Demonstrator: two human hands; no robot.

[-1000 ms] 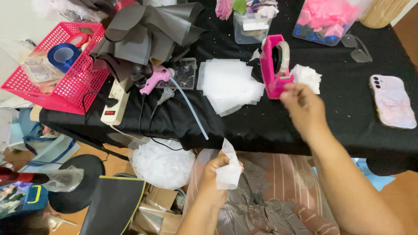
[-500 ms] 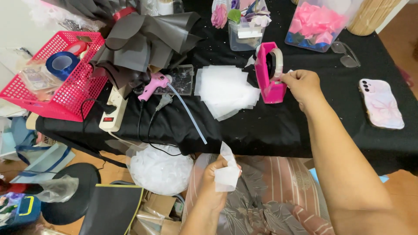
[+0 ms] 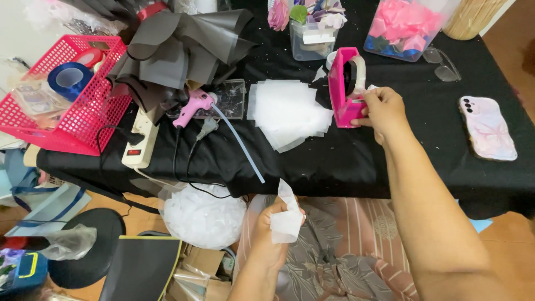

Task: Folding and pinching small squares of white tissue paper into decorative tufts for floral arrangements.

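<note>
Two hands are busy here: your right hand [image 3: 384, 111] is out over the black surface [image 3: 334, 161], fingers closed on the front end of the pink tape dispenser [image 3: 344, 89], which stands just right of the stack of white sheets [image 3: 287, 114]. Down below the surface edge, your left hand [image 3: 267, 228] pinches a folded white sheet [image 3: 287, 220] between thumb and fingers, held above your lap. The pink glue gun [image 3: 192, 107] lies left of the stack, beside the pink basket [image 3: 67, 106].
</note>
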